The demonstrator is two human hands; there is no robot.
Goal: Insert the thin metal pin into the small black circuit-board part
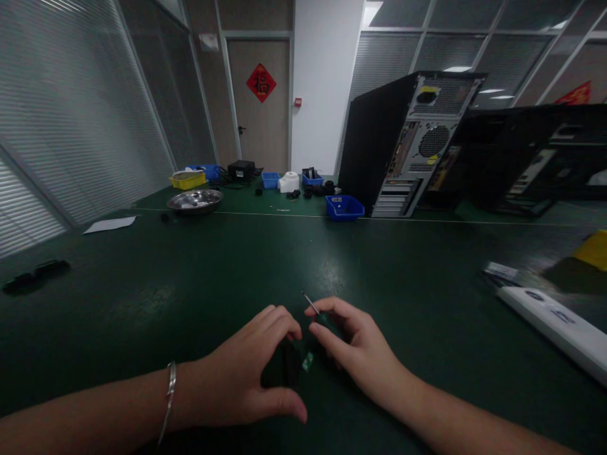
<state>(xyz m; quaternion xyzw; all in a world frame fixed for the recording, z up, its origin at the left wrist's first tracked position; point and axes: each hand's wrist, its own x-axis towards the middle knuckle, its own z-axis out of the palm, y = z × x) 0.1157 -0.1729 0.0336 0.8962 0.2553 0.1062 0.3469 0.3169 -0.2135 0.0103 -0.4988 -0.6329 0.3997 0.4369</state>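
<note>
My right hand (360, 338) holds a small screwdriver (327, 320) with a dark green handle. Its thin metal shaft points up and to the left, past my fingertips. To the left, my left hand (258, 370) has its thumb and fingers spread in a C shape. A dark, block-like part (291, 364) sits between that thumb and those fingers; its outline blends into the table, and no firm grip on it shows. Between both hands a small green circuit board (308, 361) lies on the dark green table (227, 272).
Several bins stand along the back, including a blue bin (344, 208) and a yellow basket (188, 180), with a metal bowl (195, 201) nearby. A computer tower (379, 145) rises back right. A long white box (554, 322) lies right, dark glasses-like object (36, 275) left.
</note>
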